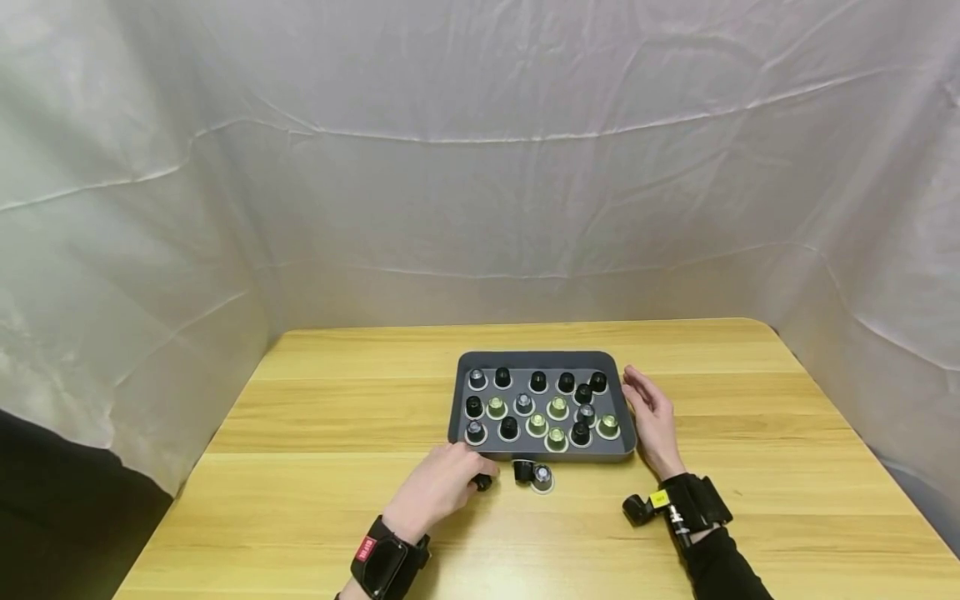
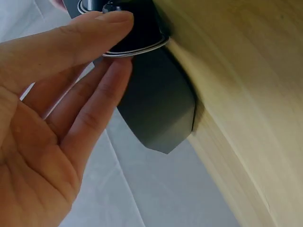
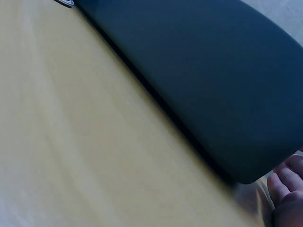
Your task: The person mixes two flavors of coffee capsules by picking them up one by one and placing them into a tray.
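Near the tray's front left corner, my left hand point(image 1: 441, 483) pinches a black coffee capsule point(image 2: 144, 30) between thumb and fingers. The capsule has a thin silver rim, seen in the left wrist view. The dark grey tray point(image 1: 540, 360) holds several capsules standing rim down, some black, some grey and some light green. My right hand point(image 1: 654, 423) lies along the tray's right side, its fingers loosely bent at the wall and holding nothing. In the right wrist view only part of its fingers point(image 3: 286, 177) shows, beside the tray's corner.
In front of the tray, a black capsule point(image 1: 523, 472) lies on its side against an upright grey capsule point(image 1: 542, 477). Wood-grain table point(image 1: 337, 400) lies all round. A pale cloth point(image 1: 525, 208) hangs behind it and at both sides.
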Tool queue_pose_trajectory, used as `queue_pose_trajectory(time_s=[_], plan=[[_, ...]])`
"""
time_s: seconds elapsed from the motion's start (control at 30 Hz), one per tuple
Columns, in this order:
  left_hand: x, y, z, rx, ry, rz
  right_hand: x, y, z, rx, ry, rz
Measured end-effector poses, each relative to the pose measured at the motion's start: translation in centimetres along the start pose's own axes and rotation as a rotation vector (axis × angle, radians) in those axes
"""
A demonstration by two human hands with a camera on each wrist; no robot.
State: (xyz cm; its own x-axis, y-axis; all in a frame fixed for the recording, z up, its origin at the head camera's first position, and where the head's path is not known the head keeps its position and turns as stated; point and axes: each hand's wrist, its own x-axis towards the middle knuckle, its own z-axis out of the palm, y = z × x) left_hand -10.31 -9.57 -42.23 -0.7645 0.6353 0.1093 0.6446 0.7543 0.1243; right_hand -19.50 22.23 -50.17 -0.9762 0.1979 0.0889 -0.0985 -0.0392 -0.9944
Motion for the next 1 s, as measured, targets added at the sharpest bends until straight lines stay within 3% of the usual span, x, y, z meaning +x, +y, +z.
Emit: queue_pose_trajectory(time_s=[0.47,0.8,1.0], plan=[[-0.12,-0.32,0.68,-0.02,-0.001,-0.009,0.12,0.46,-0.09,0.004,0.001,-0.025],[-0.42,-0.58,0.29,-0.064,-0.024,-0.021,0.11,0.71,-0.19,0.005,0.002,-0.043],[-0.54,-0.9,-0.09,-0.206,-0.066,-0.002,0.11,0.65,-0.09,0.05,-0.003,-0.066]])
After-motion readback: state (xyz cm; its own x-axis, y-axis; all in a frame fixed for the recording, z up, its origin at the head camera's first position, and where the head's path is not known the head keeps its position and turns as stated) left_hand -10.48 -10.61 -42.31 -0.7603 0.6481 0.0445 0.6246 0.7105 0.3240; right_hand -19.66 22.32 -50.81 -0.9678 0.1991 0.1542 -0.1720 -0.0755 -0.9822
